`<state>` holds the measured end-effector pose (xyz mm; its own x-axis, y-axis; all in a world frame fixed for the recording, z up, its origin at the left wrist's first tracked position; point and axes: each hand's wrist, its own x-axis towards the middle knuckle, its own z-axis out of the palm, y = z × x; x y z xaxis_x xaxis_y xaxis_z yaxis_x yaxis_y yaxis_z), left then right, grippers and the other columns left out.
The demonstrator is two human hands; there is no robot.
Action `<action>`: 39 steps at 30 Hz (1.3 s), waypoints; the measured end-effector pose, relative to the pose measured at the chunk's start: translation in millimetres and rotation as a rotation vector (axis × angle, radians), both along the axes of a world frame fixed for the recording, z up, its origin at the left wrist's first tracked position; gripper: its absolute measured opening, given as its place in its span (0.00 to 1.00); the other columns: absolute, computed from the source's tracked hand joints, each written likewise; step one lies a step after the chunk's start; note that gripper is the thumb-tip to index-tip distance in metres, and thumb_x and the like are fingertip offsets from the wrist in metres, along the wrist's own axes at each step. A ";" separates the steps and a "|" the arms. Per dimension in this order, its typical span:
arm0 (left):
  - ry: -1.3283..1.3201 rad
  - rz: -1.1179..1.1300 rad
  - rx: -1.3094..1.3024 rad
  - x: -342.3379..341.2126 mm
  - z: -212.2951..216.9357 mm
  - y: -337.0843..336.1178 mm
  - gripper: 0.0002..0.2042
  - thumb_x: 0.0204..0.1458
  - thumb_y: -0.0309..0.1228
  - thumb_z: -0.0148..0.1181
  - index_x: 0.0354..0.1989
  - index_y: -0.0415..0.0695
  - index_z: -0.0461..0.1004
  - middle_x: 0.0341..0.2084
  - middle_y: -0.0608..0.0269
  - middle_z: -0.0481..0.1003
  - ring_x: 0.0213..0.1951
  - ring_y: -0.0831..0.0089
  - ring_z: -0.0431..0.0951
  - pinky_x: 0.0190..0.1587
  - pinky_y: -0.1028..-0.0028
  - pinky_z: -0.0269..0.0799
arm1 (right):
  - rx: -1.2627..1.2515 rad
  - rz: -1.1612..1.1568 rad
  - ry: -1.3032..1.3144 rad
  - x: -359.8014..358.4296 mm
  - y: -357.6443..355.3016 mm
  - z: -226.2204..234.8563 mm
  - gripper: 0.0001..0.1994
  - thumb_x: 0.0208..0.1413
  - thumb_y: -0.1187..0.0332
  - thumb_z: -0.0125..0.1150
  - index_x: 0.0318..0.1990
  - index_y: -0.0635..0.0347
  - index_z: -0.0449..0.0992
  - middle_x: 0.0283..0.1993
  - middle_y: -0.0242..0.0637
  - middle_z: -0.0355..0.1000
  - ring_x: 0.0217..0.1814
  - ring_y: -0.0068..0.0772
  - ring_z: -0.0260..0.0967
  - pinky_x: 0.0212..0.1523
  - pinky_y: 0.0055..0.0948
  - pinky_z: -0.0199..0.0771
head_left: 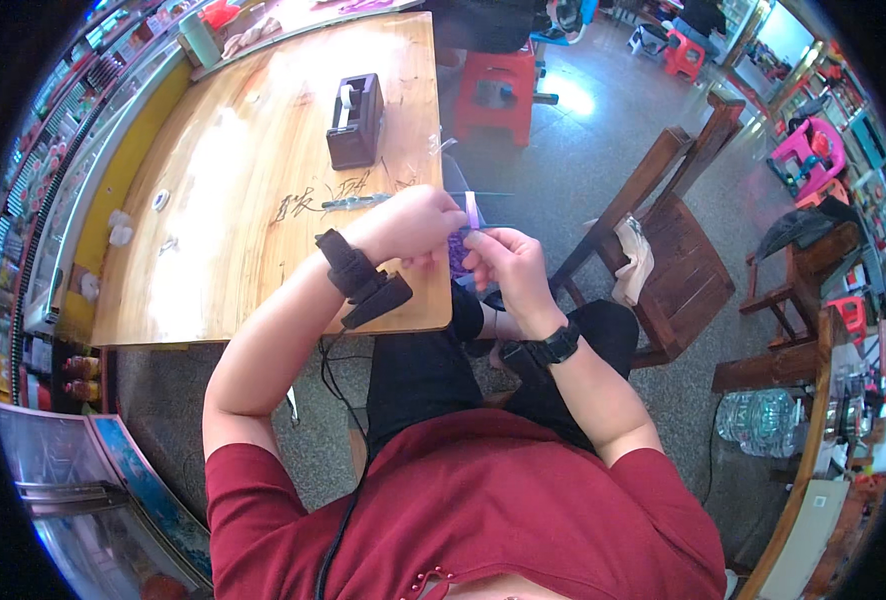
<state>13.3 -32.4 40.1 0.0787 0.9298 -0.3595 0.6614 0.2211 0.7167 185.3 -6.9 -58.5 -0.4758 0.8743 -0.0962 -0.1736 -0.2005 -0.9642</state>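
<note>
My left hand (418, 222) reaches past the right edge of the wooden table, its fingers closed in a pinch. Facing it, my right hand (511, 266) also pinches, thumb and forefinger together. A narrow light-purple strip (472, 208) stands up between the two sets of fingertips; the exact grip is partly hidden. Just below, a darker purple patterned piece (457, 254) shows between the hands; its kind cannot be made out. Under my left wrist, a thin bundle in clear wrap (355, 202) lies on the tabletop.
On the wooden table (253, 220) stands a black tape dispenser (355, 122); a small white roll (161, 200) lies farther left. Goods shelves line the left side. To the right is a wooden chair (678, 270) with a cloth (634, 262); a red stool (496, 95) stands beyond.
</note>
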 end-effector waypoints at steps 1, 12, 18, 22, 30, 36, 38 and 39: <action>0.001 0.004 0.001 -2.1 -4.7 -0.5 0.15 0.62 0.37 0.48 0.34 0.37 0.76 0.15 0.64 0.72 0.13 0.78 0.72 0.12 0.76 0.66 | 0.001 0.004 0.001 -1.4 -0.7 -0.5 0.10 0.60 0.67 0.60 0.34 0.66 0.79 0.25 0.34 0.75 0.19 0.19 0.67 0.21 0.18 0.68; -0.445 0.094 -0.161 -13.6 -20.3 3.0 0.14 0.62 0.38 0.50 0.37 0.37 0.72 0.17 0.64 0.73 0.14 0.78 0.71 0.13 0.78 0.65 | 0.024 -0.022 0.006 -3.0 -1.7 -0.5 0.10 0.61 0.65 0.58 0.35 0.65 0.77 0.25 0.34 0.75 0.20 0.18 0.67 0.21 0.18 0.68; -0.473 0.060 -0.218 -12.2 -15.2 2.0 0.13 0.63 0.38 0.50 0.37 0.38 0.71 0.17 0.63 0.74 0.14 0.78 0.71 0.14 0.78 0.66 | -0.037 -0.005 0.070 -2.1 -1.5 -0.3 0.09 0.61 0.66 0.59 0.34 0.64 0.77 0.25 0.34 0.75 0.20 0.17 0.67 0.20 0.18 0.69; -0.497 0.085 -0.201 -12.0 -16.9 0.6 0.13 0.63 0.37 0.49 0.37 0.38 0.71 0.18 0.63 0.74 0.14 0.78 0.71 0.14 0.78 0.66 | -0.043 -0.001 0.064 -2.1 -2.4 -2.3 0.09 0.62 0.67 0.58 0.35 0.64 0.77 0.26 0.34 0.75 0.20 0.17 0.68 0.21 0.18 0.69; -0.511 0.055 -0.191 -11.9 -16.2 0.1 0.13 0.63 0.37 0.49 0.36 0.39 0.71 0.17 0.64 0.74 0.14 0.79 0.70 0.14 0.79 0.64 | 0.003 -0.010 0.083 -3.5 -5.3 -8.8 0.09 0.62 0.68 0.55 0.40 0.66 0.76 0.28 0.35 0.75 0.23 0.20 0.69 0.23 0.20 0.70; -0.535 0.044 -0.179 -13.2 -20.7 1.2 0.14 0.63 0.37 0.49 0.33 0.39 0.72 0.17 0.65 0.73 0.14 0.79 0.70 0.14 0.79 0.63 | 0.084 -0.008 0.016 1.8 -8.3 2.2 0.11 0.62 0.66 0.55 0.37 0.66 0.78 0.27 0.35 0.75 0.21 0.20 0.68 0.22 0.18 0.67; -0.536 0.055 -0.165 -15.2 -20.6 0.9 0.14 0.63 0.37 0.49 0.33 0.39 0.72 0.17 0.65 0.73 0.14 0.79 0.70 0.13 0.79 0.63 | 0.141 -0.015 -0.014 6.5 -3.2 14.6 0.12 0.61 0.65 0.55 0.36 0.65 0.78 0.25 0.35 0.75 0.20 0.20 0.67 0.21 0.18 0.66; -0.532 0.049 -0.168 -15.7 -22.0 0.6 0.13 0.63 0.37 0.50 0.33 0.39 0.72 0.17 0.65 0.73 0.13 0.79 0.69 0.13 0.79 0.62 | 0.195 -0.026 -0.046 7.1 -0.3 22.6 0.13 0.60 0.63 0.56 0.34 0.65 0.79 0.24 0.34 0.74 0.19 0.20 0.66 0.20 0.18 0.64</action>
<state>-2.4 -31.8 18.1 0.2479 0.8704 -0.4254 0.2042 0.3823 0.9012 192.4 -7.3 -36.0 -0.4520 0.8903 0.0547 -0.1311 -0.0057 -0.9913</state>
